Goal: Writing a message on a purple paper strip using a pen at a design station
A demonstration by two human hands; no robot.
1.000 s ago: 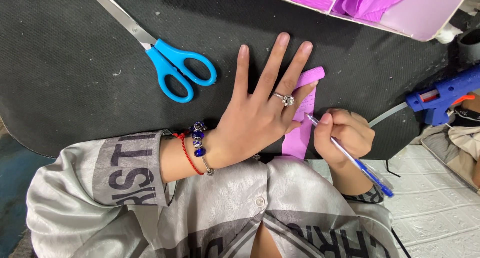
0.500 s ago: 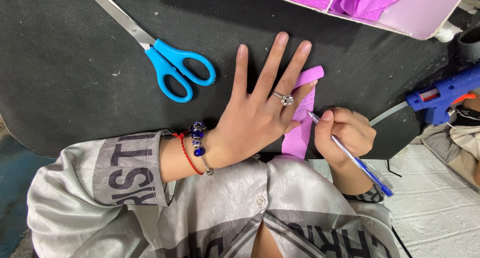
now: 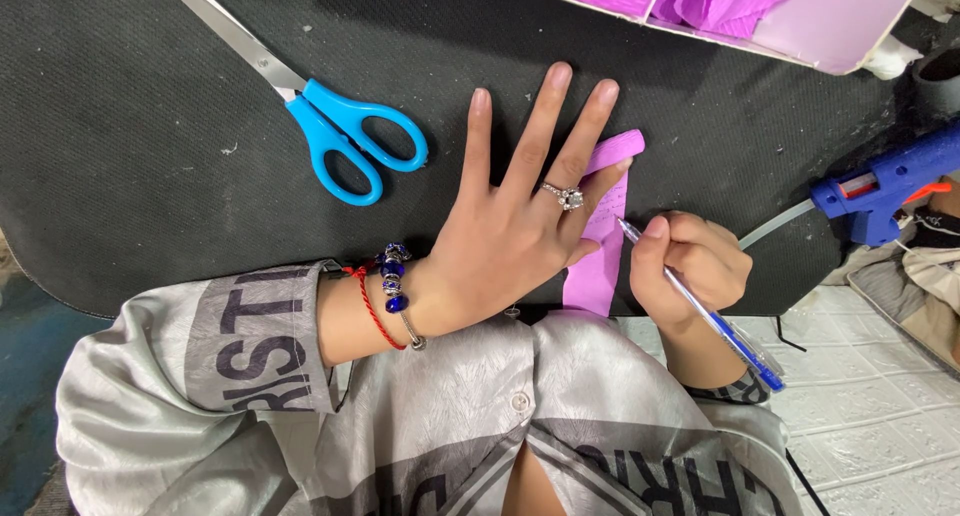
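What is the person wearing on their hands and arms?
The left hand wears a sparkly silver ring. Its wrist has a thin red string and a silver bracelet with blue beads. Both arms have shiny grey sleeves; the left one carries a darker band with big letters. The right hand is bare.

You have one view only, from the camera on your head, looking almost straight down and close in. Your own chest and sleeves fill the bottom edge; the black mat (image 3: 150, 156) spreads across the upper frame, away from you. Your left hand (image 3: 510, 226) and right hand (image 3: 690, 266) sit near centre.
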